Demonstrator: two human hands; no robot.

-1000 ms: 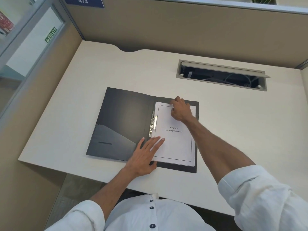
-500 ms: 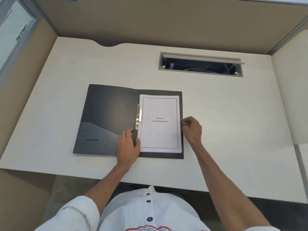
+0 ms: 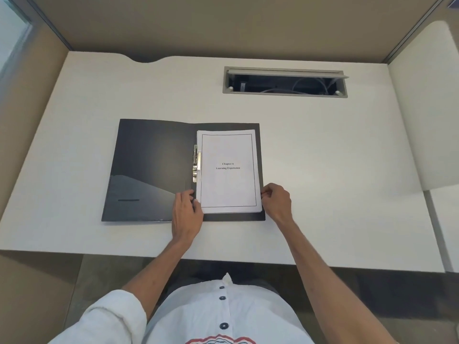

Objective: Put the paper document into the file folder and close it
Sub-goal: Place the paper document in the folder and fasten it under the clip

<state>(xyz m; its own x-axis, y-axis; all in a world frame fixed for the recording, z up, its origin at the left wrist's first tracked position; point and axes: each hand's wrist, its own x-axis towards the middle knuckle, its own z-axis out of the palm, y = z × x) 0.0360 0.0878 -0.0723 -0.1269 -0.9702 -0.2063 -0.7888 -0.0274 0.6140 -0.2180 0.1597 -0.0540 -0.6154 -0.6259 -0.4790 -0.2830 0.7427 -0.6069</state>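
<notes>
Pale laminate desk [image 3: 323,170] takes up most of the view, with the black file folder [image 3: 154,165] lying open flat on it; the paper document [image 3: 228,184] sits on the folder's right half, long axis pointing away from the person, its bottom corners right between the two sets of fingers. Left hand [image 3: 186,214] is curled loosely at the lower-left corner near the metal clip [image 3: 195,163]; right hand [image 3: 277,202] pinches the lower-right edge. Guessing the open cover just left of the left fingers gets swung over next, so that hand's nearer.

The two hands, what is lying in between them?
In the head view, the paper document lies between the left hand and the right hand, resting on the open file folder.
</notes>
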